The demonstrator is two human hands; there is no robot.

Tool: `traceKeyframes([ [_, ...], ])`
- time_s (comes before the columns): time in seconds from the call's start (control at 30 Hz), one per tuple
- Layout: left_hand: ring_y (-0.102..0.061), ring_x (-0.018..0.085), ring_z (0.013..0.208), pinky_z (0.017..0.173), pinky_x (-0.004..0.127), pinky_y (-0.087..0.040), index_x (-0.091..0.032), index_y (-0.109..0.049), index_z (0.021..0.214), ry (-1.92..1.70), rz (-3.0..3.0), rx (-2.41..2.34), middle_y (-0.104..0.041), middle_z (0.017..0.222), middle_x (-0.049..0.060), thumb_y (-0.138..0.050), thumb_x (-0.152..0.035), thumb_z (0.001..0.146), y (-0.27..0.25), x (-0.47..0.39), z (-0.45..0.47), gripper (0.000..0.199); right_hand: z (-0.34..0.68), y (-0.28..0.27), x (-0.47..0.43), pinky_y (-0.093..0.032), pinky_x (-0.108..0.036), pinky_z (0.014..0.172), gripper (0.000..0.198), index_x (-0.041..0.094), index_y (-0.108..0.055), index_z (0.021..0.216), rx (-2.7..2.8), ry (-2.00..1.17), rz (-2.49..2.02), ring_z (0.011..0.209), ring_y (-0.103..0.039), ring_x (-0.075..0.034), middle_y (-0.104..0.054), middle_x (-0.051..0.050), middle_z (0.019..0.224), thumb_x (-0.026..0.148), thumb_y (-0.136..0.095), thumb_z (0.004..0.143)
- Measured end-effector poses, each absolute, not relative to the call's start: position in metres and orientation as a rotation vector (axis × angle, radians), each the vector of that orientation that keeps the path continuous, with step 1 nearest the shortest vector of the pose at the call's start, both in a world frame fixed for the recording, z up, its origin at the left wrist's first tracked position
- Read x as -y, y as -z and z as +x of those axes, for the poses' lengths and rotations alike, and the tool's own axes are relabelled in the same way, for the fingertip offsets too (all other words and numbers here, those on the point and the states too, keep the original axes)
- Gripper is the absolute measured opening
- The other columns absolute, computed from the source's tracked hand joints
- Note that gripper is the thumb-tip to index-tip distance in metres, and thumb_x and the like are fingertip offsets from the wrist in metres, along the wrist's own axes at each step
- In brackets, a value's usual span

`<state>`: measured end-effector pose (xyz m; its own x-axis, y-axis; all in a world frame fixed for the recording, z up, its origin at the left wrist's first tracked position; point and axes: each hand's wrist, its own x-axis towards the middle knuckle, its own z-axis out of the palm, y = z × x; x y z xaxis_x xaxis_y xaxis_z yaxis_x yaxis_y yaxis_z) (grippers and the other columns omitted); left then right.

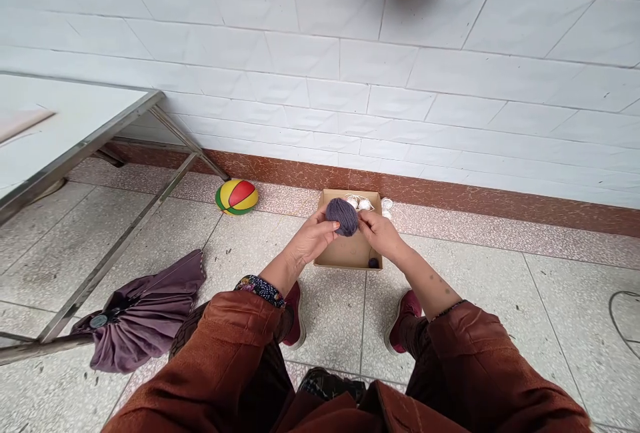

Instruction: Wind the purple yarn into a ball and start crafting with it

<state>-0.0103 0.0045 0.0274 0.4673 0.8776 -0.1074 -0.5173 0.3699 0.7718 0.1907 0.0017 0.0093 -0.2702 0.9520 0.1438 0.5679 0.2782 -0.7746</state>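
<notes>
A ball of purple-grey yarn (342,217) rests in my left hand (316,236), with the thumb across its front and the fingers around its left side. Close to the ball's right side, my right hand (379,233) is closed in a pinch; whatever is between its fingertips is too small to make out. Both hands are over a shallow cardboard box (345,259) on the floor. Small white yarn balls (365,204) lie at the box's far side, partly hidden by the hands. In its near right corner sits a small dark ball (373,263).
A metal-framed table (95,136) stands at the left. Beside its leg lie a colourful ball (237,197) and a purple folded umbrella (150,306). White pieces (387,206) sit right of the box. A tiled wall (320,53) rises behind; a cable (620,326) lies far right.
</notes>
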Motion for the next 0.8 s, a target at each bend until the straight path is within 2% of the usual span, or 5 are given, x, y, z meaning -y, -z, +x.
traceKeyframes([
  [0.13,-0.064,0.019,0.095,0.085,0.033,-0.050,-0.021,-0.067,0.113,-1.065,0.692,-0.658,-0.070,0.109,0.006,-0.080,-0.020,0.072,-0.028,-0.010,-0.011,0.042,0.184,-0.013,0.005,-0.041,-0.028,0.071,0.019,0.021,-0.061,0.088,2.053,-0.845,-1.231,0.073,-0.057,-0.018,-0.064,-0.003,0.081,0.031,-0.048,0.098],
  [0.23,-0.063,0.017,0.092,0.082,0.030,-0.050,-0.020,-0.067,0.109,-1.104,0.697,-0.755,-0.070,0.105,0.004,-0.082,-0.021,0.071,-0.025,-0.012,-0.010,0.041,0.180,-0.022,0.012,-0.040,-0.027,0.068,0.022,0.020,-0.061,0.085,2.080,-0.931,-1.111,0.068,-0.053,-0.015,-0.062,-0.001,0.078,0.035,-0.051,0.098],
  [0.47,-0.060,0.021,0.105,0.099,0.036,-0.043,-0.021,-0.065,0.122,-0.937,1.092,-0.971,-0.068,0.114,0.005,-0.082,-0.021,0.066,-0.015,-0.009,-0.005,0.059,0.188,-0.044,0.017,-0.036,-0.024,0.055,0.036,0.020,-0.064,0.089,1.651,-1.306,-1.013,0.057,-0.042,-0.011,-0.049,0.003,0.066,0.055,-0.054,0.096],
  [0.67,-0.061,0.025,0.110,0.101,0.045,-0.043,-0.031,-0.043,0.151,-0.640,1.249,-0.704,-0.065,0.123,0.008,-0.080,-0.022,0.071,-0.017,-0.001,-0.003,0.088,0.201,-0.037,0.004,-0.039,-0.027,0.061,0.040,0.022,-0.061,0.083,1.538,-0.995,-1.224,0.063,-0.045,-0.014,-0.049,0.002,0.068,0.059,-0.053,0.095],
  [0.8,-0.053,0.029,0.128,0.105,0.044,-0.041,-0.031,-0.051,0.145,-0.693,1.159,-0.504,-0.057,0.141,0.009,-0.080,-0.023,0.072,-0.025,0.003,-0.001,0.079,0.202,-0.024,-0.001,-0.039,-0.028,0.065,0.035,0.022,-0.057,0.076,1.629,-0.878,-1.335,0.066,-0.049,-0.016,-0.054,0.000,0.069,0.052,-0.055,0.094],
])
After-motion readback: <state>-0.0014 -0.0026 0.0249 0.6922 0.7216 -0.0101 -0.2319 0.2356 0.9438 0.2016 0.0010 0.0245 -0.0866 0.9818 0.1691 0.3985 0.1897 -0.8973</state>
